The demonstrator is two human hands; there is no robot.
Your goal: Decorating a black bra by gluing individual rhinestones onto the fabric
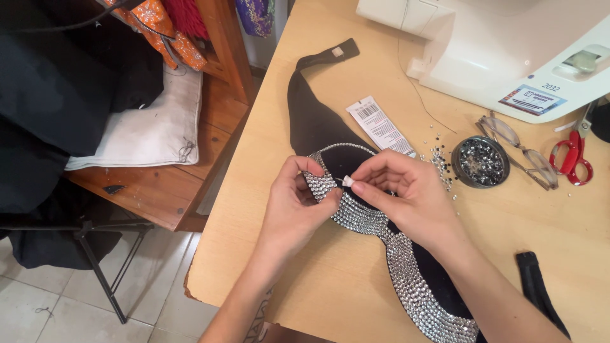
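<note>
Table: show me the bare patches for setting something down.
Bare wood on the table left of the garment, and lower right between garment and strap. Crowded around the bead dish, glasses and scissors.

Black bra (318, 127), cups banded with silver rhinestone rows, laid flat near the desk's (305, 279) left edge; small white piece (347, 181) held at cup rim.

- Bright, even daylight falls on the desk (559, 254); no harsh glare.
- Soft, short shadows lie under the hands and along the black garment (318, 121).
- The rhinestones sparkle in small points.
- The upper left corner is dark, its detail lost.
- Focus is sharp at centre, with slight wide-angle bending at the edges.
</note>
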